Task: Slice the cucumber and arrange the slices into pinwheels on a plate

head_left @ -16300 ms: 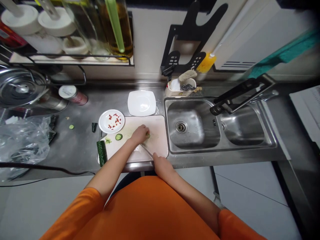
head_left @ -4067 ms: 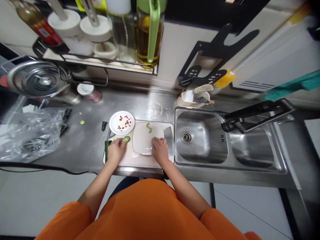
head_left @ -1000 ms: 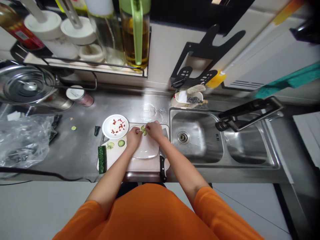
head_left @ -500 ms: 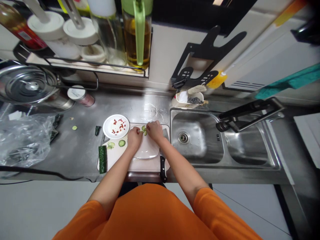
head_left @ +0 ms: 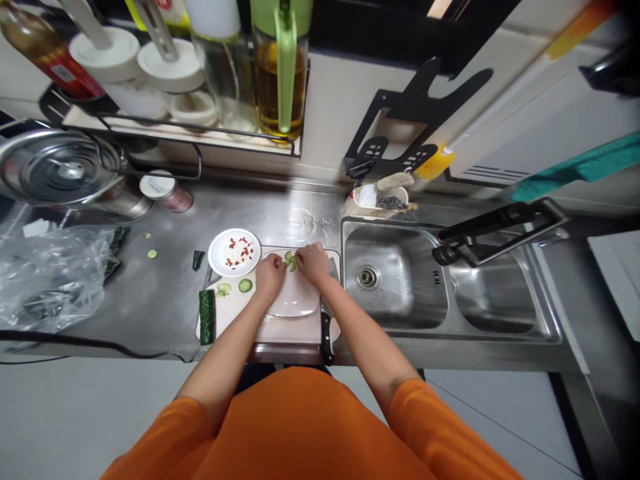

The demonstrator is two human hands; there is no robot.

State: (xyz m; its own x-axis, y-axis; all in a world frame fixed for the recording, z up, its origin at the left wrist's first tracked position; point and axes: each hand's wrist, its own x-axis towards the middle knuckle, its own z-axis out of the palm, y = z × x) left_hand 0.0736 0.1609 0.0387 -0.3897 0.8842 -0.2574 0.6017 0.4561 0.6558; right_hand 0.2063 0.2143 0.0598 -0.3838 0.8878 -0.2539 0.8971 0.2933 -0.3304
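Both my hands work over a white plate (head_left: 293, 300) that lies on a pale cutting board (head_left: 235, 320). Small cucumber slices (head_left: 290, 261) sit on the plate's far part, between my fingertips. My left hand (head_left: 270, 273) is closed at their left, its fingers pinched by a slice. From the right, my right hand (head_left: 313, 263) touches the slices with curled fingers. Left of my hands, more cucumber slices (head_left: 245, 285) lie on the board beside a cut cucumber (head_left: 207, 317). A small white dish (head_left: 234, 268) holds red bits. The black-handled knife (head_left: 326, 337) rests at the board's right side.
A steel double sink (head_left: 400, 267) lies to the right, with a dark faucet (head_left: 480, 233) over it. A plastic bag (head_left: 55, 280) and a lidded pot (head_left: 65, 167) stand left. Above the counter runs a rack (head_left: 200, 130) of bottles and jars.
The view has shifted slightly. My hands stay at the same slices on the plate, with only small finger movement.
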